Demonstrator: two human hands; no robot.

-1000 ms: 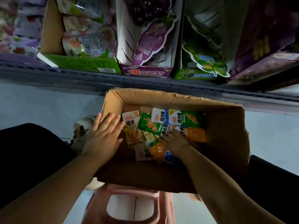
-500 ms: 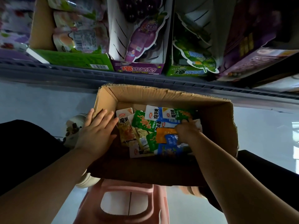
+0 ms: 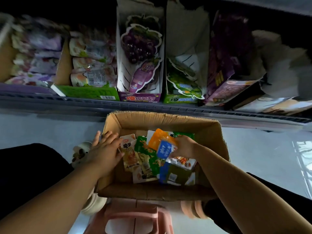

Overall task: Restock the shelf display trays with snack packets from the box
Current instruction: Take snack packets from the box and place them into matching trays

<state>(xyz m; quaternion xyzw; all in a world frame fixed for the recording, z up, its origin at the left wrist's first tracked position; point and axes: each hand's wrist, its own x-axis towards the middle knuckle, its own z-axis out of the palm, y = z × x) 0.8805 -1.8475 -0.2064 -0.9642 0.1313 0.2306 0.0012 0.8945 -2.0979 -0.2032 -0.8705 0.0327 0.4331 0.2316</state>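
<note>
An open cardboard box (image 3: 209,132) rests on a pink stool below the shelf, with several snack packets (image 3: 145,157) loose inside. My right hand (image 3: 184,146) grips a bunch of packets, an orange one and a blue one (image 3: 164,148) showing, lifted a little above the pile. My left hand (image 3: 104,149) lies flat with straight fingers on the box's left wall. Above, the shelf holds display trays: a green tray (image 3: 87,94) with packets, a purple grape tray (image 3: 140,98) and a green grape tray (image 3: 180,99).
A pink plastic stool (image 3: 135,215) stands under the box. A grey shelf rail (image 3: 67,102) runs across in front of the trays. A tilted purple carton (image 3: 229,88) leans at the shelf's right. A white shoe (image 3: 79,151) sits left of the box on the pale floor.
My right hand has closed on packets and raised them from the pile. The view has tilted up, showing more of the shelf. My left hand stays on the box's wall.
</note>
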